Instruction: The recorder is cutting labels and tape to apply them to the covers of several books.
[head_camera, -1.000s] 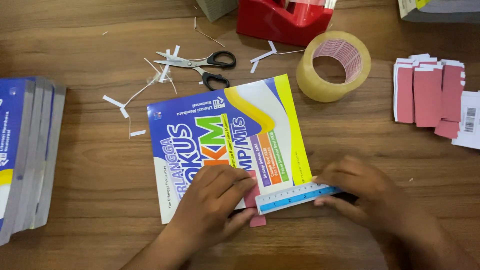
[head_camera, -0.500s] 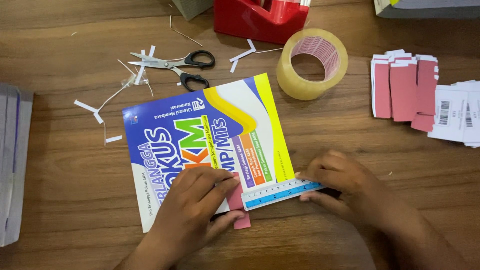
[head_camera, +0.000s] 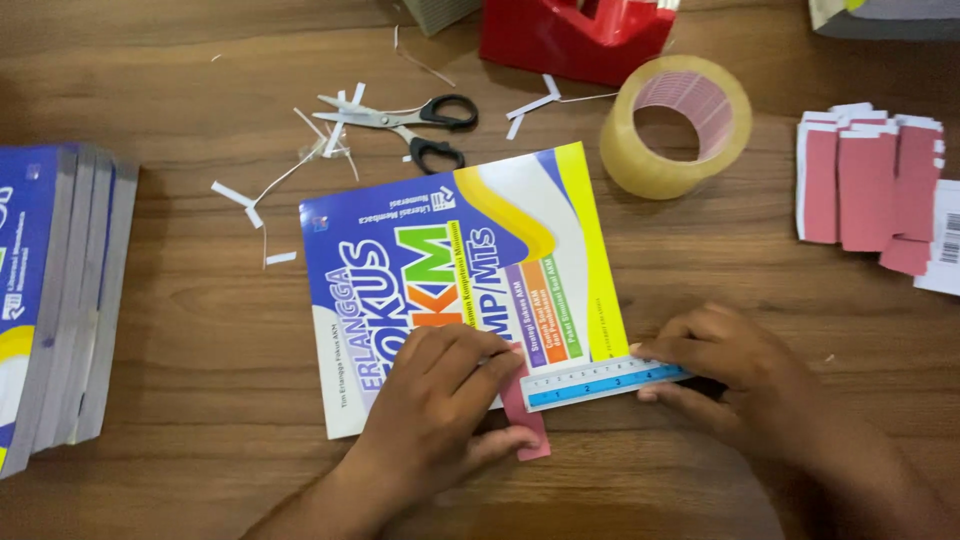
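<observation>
Head view: ruler (head_camera: 600, 381) between both hands, left (head_camera: 440, 405) and right (head_camera: 735, 370)

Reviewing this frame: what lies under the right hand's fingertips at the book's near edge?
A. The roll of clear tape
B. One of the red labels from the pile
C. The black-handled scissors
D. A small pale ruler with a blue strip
D: the right hand presses a short ruler onto the book; scissors and tape roll lie untouched farther back.
</observation>
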